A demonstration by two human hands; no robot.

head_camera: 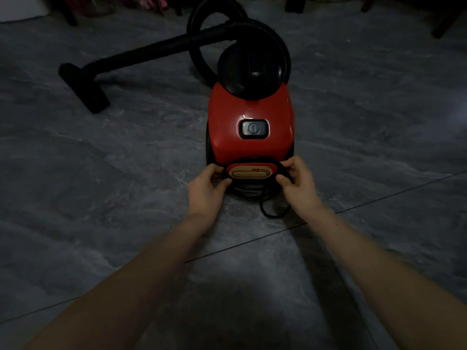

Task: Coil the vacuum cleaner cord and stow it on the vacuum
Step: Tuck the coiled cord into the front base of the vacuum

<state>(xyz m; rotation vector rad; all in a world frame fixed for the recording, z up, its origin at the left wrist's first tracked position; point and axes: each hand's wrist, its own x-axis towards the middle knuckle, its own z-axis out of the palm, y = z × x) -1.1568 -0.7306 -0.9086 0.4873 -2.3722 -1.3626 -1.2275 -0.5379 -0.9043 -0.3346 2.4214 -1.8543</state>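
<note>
A red vacuum cleaner (250, 114) with a black dome top stands on the floor in the middle of the head view. At its near end is a red oval cord holder (251, 172) bearing a cord picture. The black cord (252, 193) is wound in several loops under that holder, and one loose loop (274, 213) trails onto the floor. My left hand (207, 188) pinches the coil at the holder's left side. My right hand (295, 181) pinches the coil at the right side. The plug is hidden.
The black ribbed hose (280, 39) arcs behind the vacuum, and its rigid tube (151, 50) runs left to a floor nozzle (86, 89). Grey marbled floor tiles (101, 173) lie all around. Dark furniture legs (293, 3) stand at the far edge.
</note>
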